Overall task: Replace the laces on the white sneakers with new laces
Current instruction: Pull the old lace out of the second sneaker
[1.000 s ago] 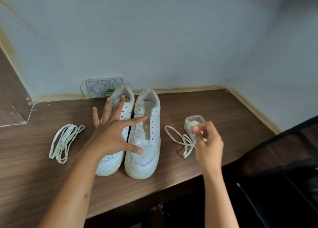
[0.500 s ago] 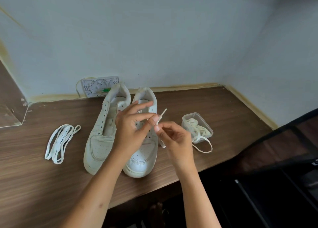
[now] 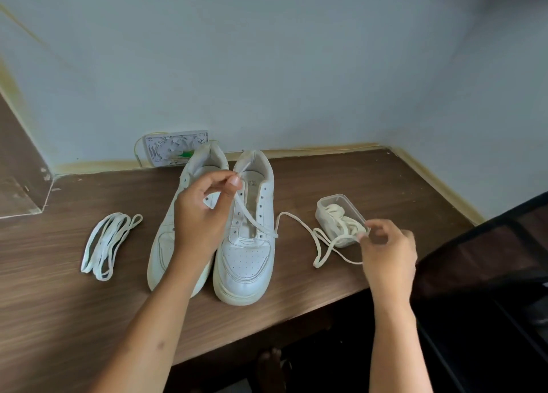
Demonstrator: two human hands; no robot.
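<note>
Pinching one end of a new lace [image 3: 261, 223] between thumb and fingers of the left hand [image 3: 201, 214], held up over the tongue of the right-hand sneaker [image 3: 246, 244]. Pinching the same lace further along with the right hand [image 3: 385, 244], just beside the tub [image 3: 353, 205], fingers curled round the strand. Trailing across the worktop [image 3: 326, 179] in loose loops between shoe and tub, with more lace bunched inside the tub. Sitting side by side, toes toward the near edge, both sneakers bare of laces, the other sneaker [image 3: 166, 244] partly hidden behind the left forearm. Lying in a coil well apart on the left, the old laces [image 3: 109, 244]. Likely drawing the lace free before threading the lowest eyelets. Risking a snag: pulling while the loops are crossed could tighten them into a knot, or drag the light tub off the edge. Risking uneven ends too, if threading without centring the lace first.
</note>
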